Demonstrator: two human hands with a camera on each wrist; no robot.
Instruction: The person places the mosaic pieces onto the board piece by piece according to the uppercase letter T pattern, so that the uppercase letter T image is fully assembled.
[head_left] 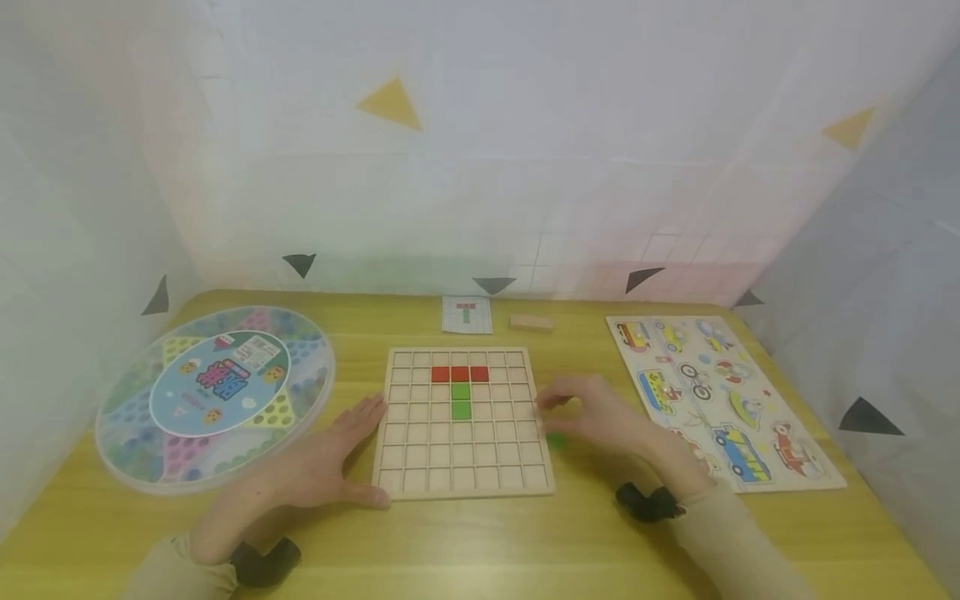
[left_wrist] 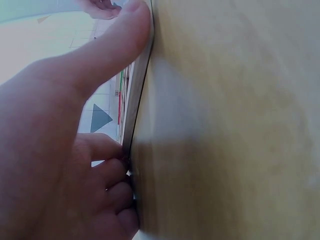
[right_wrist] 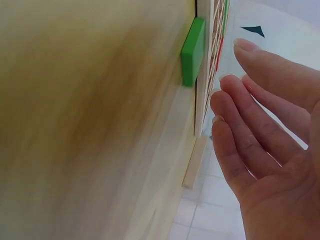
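A wooden grid board (head_left: 465, 479) lies on the table, with three red tiles (head_left: 460, 374) in a row and two green tiles (head_left: 461, 400) running down from the middle one. My left hand (head_left: 318, 462) rests against the board's left side, its fingers at the edge and the thumb by the near corner. Over the right side is my right hand (head_left: 592, 412), fingers loosely bent and nothing between them. Below it a loose green tile (right_wrist: 193, 52) lies on the table beside the board's right edge; in the head view the hand partly covers this tile.
Behind the board are a paper card (head_left: 467, 316) showing a red and green T shape and a small wooden block (head_left: 530, 322). A round plastic game case (head_left: 311, 392) lies at the left. To the right is a vehicle picture puzzle (head_left: 757, 367), under the right forearm.
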